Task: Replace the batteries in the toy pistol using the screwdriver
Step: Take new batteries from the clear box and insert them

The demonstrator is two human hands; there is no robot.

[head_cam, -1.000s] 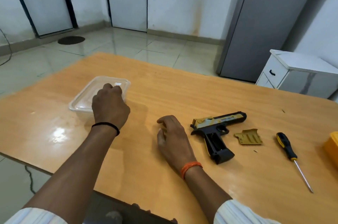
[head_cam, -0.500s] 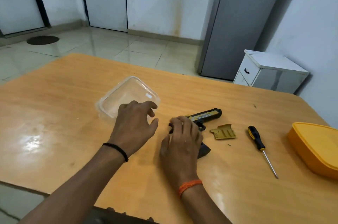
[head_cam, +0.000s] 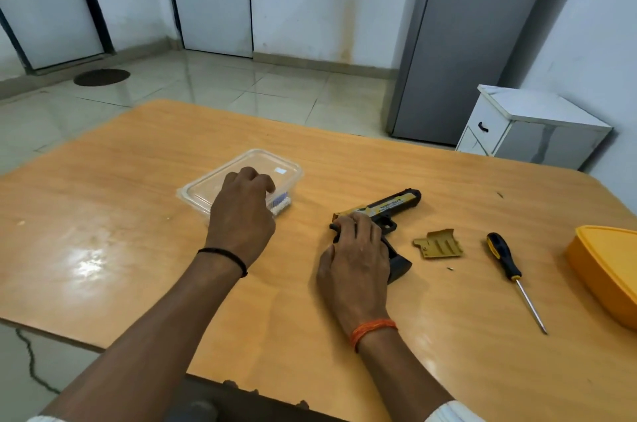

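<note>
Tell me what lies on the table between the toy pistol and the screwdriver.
In the head view, the detached gold battery cover lies between the toy pistol and the screwdriver, with a tiny speck, perhaps the screw, beside it.

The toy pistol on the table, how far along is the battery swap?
Done: the gold cover is off and lies beside the toy pistol, with the screwdriver set down. In hand: the right hand rests on the pistol's grip while the left hand holds a battery at the clear container. Left: fitting batteries, then screwing the cover back.
</note>
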